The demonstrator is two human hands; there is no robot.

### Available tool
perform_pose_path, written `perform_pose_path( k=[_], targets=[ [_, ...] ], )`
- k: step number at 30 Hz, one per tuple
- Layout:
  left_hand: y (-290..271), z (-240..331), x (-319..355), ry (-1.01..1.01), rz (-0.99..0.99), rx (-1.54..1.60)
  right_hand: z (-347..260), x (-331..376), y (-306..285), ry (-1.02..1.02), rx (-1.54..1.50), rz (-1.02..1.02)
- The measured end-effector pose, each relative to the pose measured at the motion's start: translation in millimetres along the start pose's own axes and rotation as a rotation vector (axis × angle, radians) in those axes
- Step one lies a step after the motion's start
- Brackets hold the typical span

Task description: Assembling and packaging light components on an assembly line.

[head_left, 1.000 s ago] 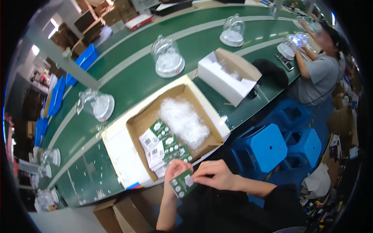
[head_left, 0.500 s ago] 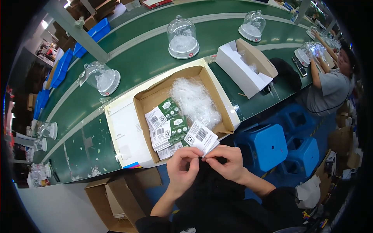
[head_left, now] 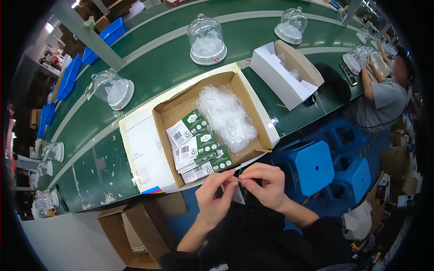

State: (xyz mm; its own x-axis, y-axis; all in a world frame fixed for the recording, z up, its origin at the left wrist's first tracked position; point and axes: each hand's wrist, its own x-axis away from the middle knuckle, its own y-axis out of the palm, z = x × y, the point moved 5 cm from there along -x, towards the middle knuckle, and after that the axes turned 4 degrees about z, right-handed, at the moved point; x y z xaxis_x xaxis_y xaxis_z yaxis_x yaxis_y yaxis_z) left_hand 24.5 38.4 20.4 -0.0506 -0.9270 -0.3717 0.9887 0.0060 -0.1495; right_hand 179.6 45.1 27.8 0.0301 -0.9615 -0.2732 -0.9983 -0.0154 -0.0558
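White tag (head_left: 238, 193) turned edge-on since earlier; your left hand (head_left: 216, 198) and right hand (head_left: 266, 186) pinched it, box (head_left: 165, 118) at 11 o'clock.

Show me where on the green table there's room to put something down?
Bare green belt lies between the two nearer glass domes, and at the left end beside the white sheet. The open brown box is crowded with cards and clear bags.

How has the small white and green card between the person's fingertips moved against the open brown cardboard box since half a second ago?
Yes. The small card has dropped away from the brown cardboard box's near wall, towards the person, pinched by both hands.
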Motion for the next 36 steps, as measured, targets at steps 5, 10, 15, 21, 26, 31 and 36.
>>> perform_pose_path(
  k=[5,10,15,21,26,31,36],
  targets=[
    [-3,4,0,-0.032,0.041,0.036,-3,1,-1,0.014,-0.010,-0.022],
    [-4,7,-3,0.009,-0.012,-0.024,-3,-1,-2,0.016,0.013,-0.051],
    [-7,6,-4,-0.008,-0.028,-0.022,-4,-3,0,0.014,0.020,-0.091],
    [-5,2,-4,-0.036,-0.054,0.009,4,-4,-2,0.105,-0.070,-0.133],
    [-4,-2,3,-0.123,-0.032,0.040,10,1,1,0.169,-0.129,-0.159],
    [-5,-1,5,-0.131,-0.035,0.039,9,4,3,0.107,-0.004,-0.180],
    [-5,-2,4,-0.103,-0.030,-0.084,2,1,1,-0.045,0.116,-0.159]
  ],
)
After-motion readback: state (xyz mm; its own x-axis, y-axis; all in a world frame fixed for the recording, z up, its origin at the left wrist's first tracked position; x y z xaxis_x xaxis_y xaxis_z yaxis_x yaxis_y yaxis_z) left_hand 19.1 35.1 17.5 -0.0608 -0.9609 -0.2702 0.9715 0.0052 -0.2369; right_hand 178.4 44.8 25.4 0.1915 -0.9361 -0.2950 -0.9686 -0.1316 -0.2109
